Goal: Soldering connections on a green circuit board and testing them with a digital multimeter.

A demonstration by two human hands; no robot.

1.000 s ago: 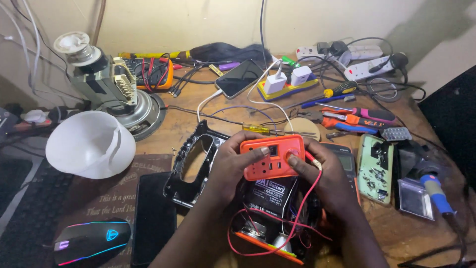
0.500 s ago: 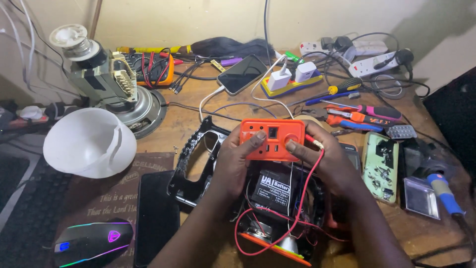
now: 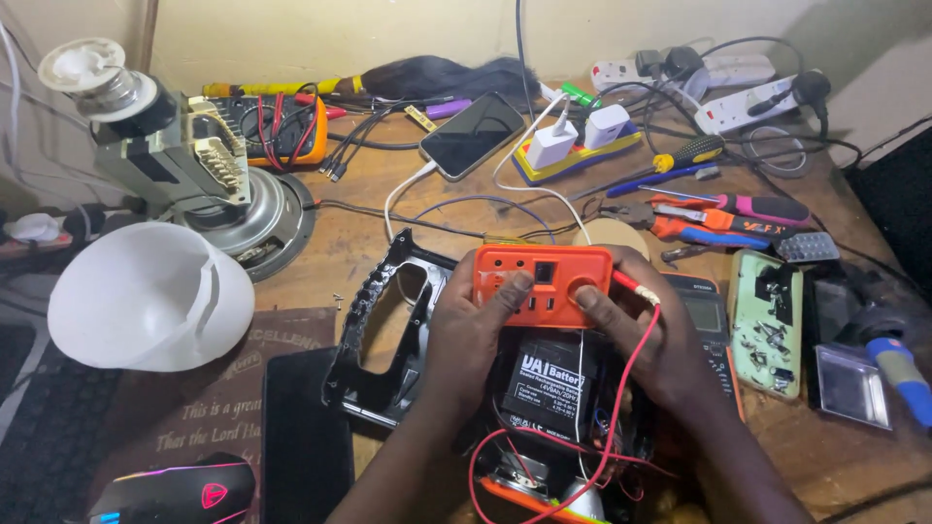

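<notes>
Left hand (image 3: 469,325): grips the left end of the rectangular orange plastic panel (image 3: 544,283), thumb laid across its face, fingers wrapped behind.
Right hand (image 3: 649,335): clasps the panel's right end, thumb on the face beside a round opening.
Panel position: held level above the table centre, directly over the small black block battery (image 3: 547,385).
Wiring: thin red wire (image 3: 621,398) loops from the panel's right edge down past the battery.
Left of hands: black plastic casing frame (image 3: 374,335); white plastic cone-shaped shade (image 3: 146,296).
Right of hands: dark handheld calculator (image 3: 714,320), partly under the right wrist.
Rear: black smartphone (image 3: 472,135) lying screen-up.
</notes>
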